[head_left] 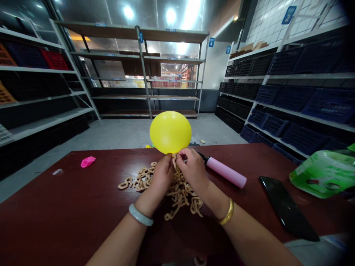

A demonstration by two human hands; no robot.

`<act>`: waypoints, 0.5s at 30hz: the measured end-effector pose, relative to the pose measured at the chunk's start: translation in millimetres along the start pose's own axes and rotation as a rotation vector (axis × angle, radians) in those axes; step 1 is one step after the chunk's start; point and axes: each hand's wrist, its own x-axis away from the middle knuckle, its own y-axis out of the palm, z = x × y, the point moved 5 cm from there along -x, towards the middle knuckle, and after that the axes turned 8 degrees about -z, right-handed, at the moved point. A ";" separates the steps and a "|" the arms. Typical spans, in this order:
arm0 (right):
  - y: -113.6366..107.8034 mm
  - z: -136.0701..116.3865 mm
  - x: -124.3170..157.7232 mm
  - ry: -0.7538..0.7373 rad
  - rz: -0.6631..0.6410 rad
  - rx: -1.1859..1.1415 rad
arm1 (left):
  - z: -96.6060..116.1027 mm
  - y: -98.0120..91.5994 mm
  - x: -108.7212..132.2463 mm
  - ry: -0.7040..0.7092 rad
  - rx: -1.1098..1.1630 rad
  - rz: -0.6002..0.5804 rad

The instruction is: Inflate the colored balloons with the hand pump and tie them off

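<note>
An inflated yellow balloon (170, 132) stands upright above the far edge of the dark red table, its neck at the bottom between my hands. My left hand (163, 173) pinches the neck from the left, with a pale bracelet on that wrist. My right hand (193, 168) is closed at the right of the neck, fingertips together on a small tan strand that hangs there; a gold bracelet is on that wrist. Beneath and around both hands lies a loose pile of tan curled strands (180, 194). The knot area is mostly covered by my fingers.
On the table (69, 214) are a pink deflated balloon (88, 161) at left, a pink pump (226, 172) right of my hands, a black phone-like slab (288, 208) and a green bag (323, 173) at far right. Shelves with crates (288, 98) stand beyond.
</note>
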 end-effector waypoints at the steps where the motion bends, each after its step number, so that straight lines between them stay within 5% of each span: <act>1: -0.3 0.3 -0.3 -0.001 -0.001 -0.017 | -0.6 -1.1 0.2 0.006 -0.013 0.003; 6: -0.8 -1.9 0.2 -0.080 -0.013 -0.046 | 1.9 -5.6 2.7 0.004 0.011 0.040; 15: -7.1 -15.5 4.2 -0.226 -0.046 -0.022 | 9.4 -4.3 6.9 -0.058 0.388 0.055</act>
